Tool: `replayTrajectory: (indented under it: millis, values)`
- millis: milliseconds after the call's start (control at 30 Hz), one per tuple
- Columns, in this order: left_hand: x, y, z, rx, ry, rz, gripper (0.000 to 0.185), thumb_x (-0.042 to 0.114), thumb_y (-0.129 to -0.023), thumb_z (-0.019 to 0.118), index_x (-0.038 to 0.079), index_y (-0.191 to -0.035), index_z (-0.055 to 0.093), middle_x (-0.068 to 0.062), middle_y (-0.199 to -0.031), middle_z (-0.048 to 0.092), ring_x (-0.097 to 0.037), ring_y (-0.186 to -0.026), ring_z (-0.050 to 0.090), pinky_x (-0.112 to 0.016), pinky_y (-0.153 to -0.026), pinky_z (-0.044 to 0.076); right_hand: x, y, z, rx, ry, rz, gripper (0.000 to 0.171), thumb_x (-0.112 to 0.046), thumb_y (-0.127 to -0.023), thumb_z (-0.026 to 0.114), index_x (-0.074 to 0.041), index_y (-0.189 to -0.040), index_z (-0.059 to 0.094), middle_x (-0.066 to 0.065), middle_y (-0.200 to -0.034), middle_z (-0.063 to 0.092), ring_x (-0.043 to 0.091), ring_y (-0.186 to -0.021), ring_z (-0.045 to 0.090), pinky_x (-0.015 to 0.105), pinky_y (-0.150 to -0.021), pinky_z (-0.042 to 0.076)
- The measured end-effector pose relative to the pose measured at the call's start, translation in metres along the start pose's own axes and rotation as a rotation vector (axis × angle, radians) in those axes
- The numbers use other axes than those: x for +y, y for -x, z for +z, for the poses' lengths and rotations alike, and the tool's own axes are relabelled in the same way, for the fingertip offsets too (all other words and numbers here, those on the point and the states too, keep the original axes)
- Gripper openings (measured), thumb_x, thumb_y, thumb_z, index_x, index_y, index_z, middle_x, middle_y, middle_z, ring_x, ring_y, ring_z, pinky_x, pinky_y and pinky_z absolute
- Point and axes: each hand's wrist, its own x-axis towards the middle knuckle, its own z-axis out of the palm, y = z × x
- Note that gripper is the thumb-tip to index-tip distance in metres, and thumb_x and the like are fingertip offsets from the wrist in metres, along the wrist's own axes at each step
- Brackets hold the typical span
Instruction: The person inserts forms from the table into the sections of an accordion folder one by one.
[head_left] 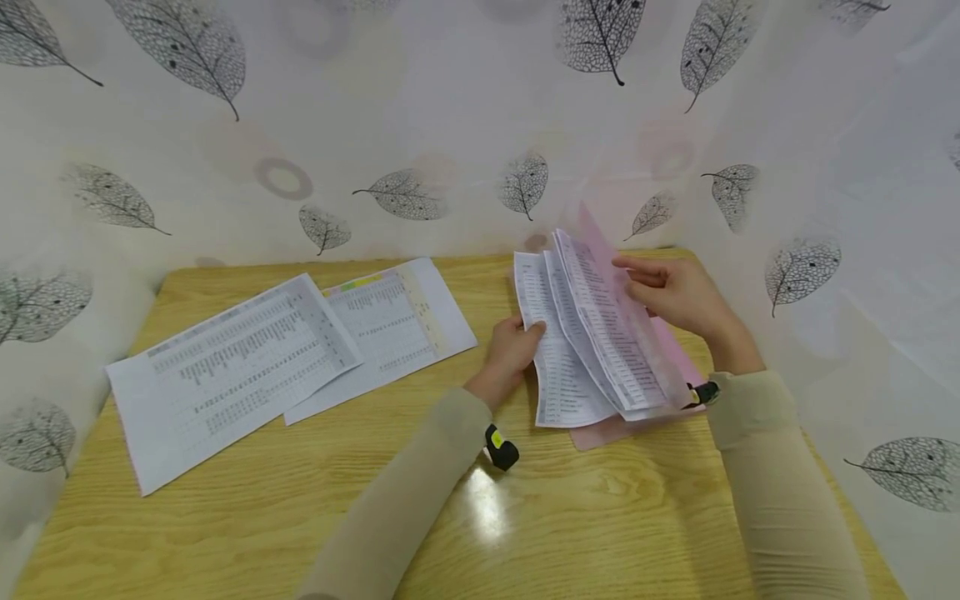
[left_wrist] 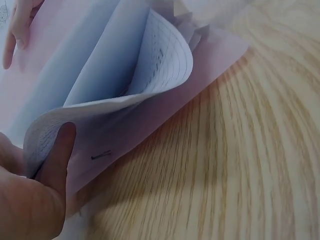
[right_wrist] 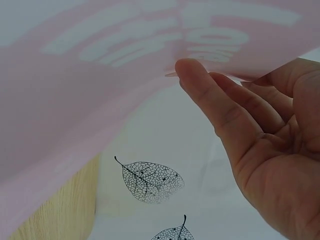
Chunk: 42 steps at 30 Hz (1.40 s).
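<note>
In the head view my left hand grips the left edge of several printed sheets, its thumb over the front sheet. The sheets fan apart and bow upward; the left wrist view shows gaps between them, with a thumb or finger against the curled edge. Behind and under them is a pink translucent folder. My right hand holds the folder's raised cover near its upper right edge. Pale lettering shows on the cover in the right wrist view, with the fingers at its edge.
Two overlapping printed sheets lie at the left of the wooden table: a larger front one and one with coloured header cells behind it. A leaf-patterned curtain hangs behind and beside the table.
</note>
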Motion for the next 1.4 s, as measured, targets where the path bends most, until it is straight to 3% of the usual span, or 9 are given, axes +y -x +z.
replayTrajectory:
  millis: [167, 300, 400, 667, 767, 867, 1033, 1233, 1400]
  values:
    - [-0.002, 0.0, 0.004, -0.002, 0.038, 0.0, 0.038, 0.018, -0.103, 0.063, -0.002, -0.134, 0.068, -0.02, -0.116, 0.077, -0.019, -0.092, 0.072, -0.025, -0.079, 0.058, -0.001, 0.0, 0.0, -0.005, -0.002, -0.008, 0.043, -0.01, -0.1, 0.067, -0.009, -0.142, 0.067, 0.021, -0.142, 0.064, -0.016, -0.103, 0.062, 0.021, -0.065, 0.061]
    - [-0.002, 0.002, -0.003, -0.03, 0.014, -0.004, 0.038, 0.022, -0.102, 0.064, -0.002, -0.131, 0.07, -0.02, -0.113, 0.077, -0.019, -0.087, 0.073, -0.024, -0.074, 0.058, -0.002, 0.001, -0.002, -0.014, -0.002, -0.009, 0.043, -0.01, -0.1, 0.067, -0.009, -0.143, 0.067, 0.02, -0.145, 0.063, -0.011, -0.109, 0.063, 0.021, -0.065, 0.061]
    - [-0.002, 0.007, -0.013, -0.117, -0.014, -0.039, 0.037, 0.024, -0.102, 0.065, -0.002, -0.128, 0.07, -0.02, -0.11, 0.078, -0.021, -0.086, 0.076, -0.027, -0.07, 0.062, -0.002, 0.001, -0.003, -0.018, 0.0, -0.013, 0.043, -0.01, -0.1, 0.066, -0.009, -0.143, 0.066, 0.019, -0.148, 0.062, -0.008, -0.111, 0.064, 0.021, -0.065, 0.061]
    - [-0.007, 0.022, -0.041, -0.452, -0.106, -0.207, 0.03, 0.013, -0.098, 0.073, -0.006, -0.122, 0.07, -0.025, -0.106, 0.078, -0.03, -0.084, 0.081, -0.039, -0.068, 0.067, -0.002, -0.001, -0.003, -0.007, 0.023, -0.028, 0.043, -0.008, -0.099, 0.067, -0.01, -0.142, 0.067, 0.018, -0.148, 0.062, -0.013, -0.105, 0.062, 0.023, -0.063, 0.061]
    - [-0.008, 0.028, -0.046, -0.515, -0.166, -0.216, 0.028, 0.008, -0.097, 0.073, -0.006, -0.122, 0.071, -0.025, -0.107, 0.078, -0.03, -0.085, 0.081, -0.038, -0.069, 0.067, -0.001, -0.001, -0.002, -0.001, 0.026, -0.033, 0.043, -0.008, -0.098, 0.067, -0.01, -0.141, 0.068, 0.018, -0.149, 0.061, -0.013, -0.103, 0.062, 0.024, -0.062, 0.061]
    - [-0.01, 0.032, -0.05, -0.515, -0.209, -0.179, 0.027, 0.003, -0.097, 0.072, -0.009, -0.121, 0.07, -0.025, -0.106, 0.078, -0.027, -0.082, 0.079, -0.038, -0.068, 0.067, -0.001, -0.001, -0.002, 0.0, 0.021, -0.036, 0.043, -0.008, -0.098, 0.068, -0.01, -0.141, 0.068, 0.019, -0.149, 0.061, -0.013, -0.102, 0.063, 0.025, -0.062, 0.062]
    - [-0.014, 0.033, -0.056, -0.429, -0.265, -0.092, 0.025, 0.003, -0.095, 0.072, -0.01, -0.117, 0.071, -0.023, -0.1, 0.078, -0.02, -0.075, 0.075, -0.035, -0.064, 0.065, -0.002, -0.001, -0.002, -0.011, -0.002, -0.033, 0.043, -0.008, -0.099, 0.066, -0.009, -0.142, 0.067, 0.019, -0.15, 0.06, -0.013, -0.104, 0.063, 0.022, -0.063, 0.061]
    - [-0.012, 0.033, -0.06, -0.352, -0.267, -0.005, 0.032, 0.0, -0.089, 0.071, -0.011, -0.119, 0.072, -0.025, -0.108, 0.078, -0.021, -0.083, 0.076, -0.032, -0.075, 0.065, -0.002, 0.0, -0.005, -0.031, 0.001, -0.006, 0.044, -0.011, -0.101, 0.066, -0.01, -0.145, 0.065, 0.019, -0.151, 0.059, -0.016, -0.105, 0.061, 0.02, -0.065, 0.061]
    - [-0.01, 0.036, -0.058, -0.366, -0.27, -0.03, 0.031, 0.002, -0.091, 0.071, -0.008, -0.12, 0.073, -0.024, -0.105, 0.079, -0.024, -0.083, 0.078, -0.033, -0.072, 0.066, 0.0, -0.001, -0.005, -0.028, -0.003, -0.011, 0.044, -0.011, -0.101, 0.066, -0.01, -0.145, 0.065, 0.019, -0.152, 0.059, -0.015, -0.106, 0.062, 0.021, -0.066, 0.061]
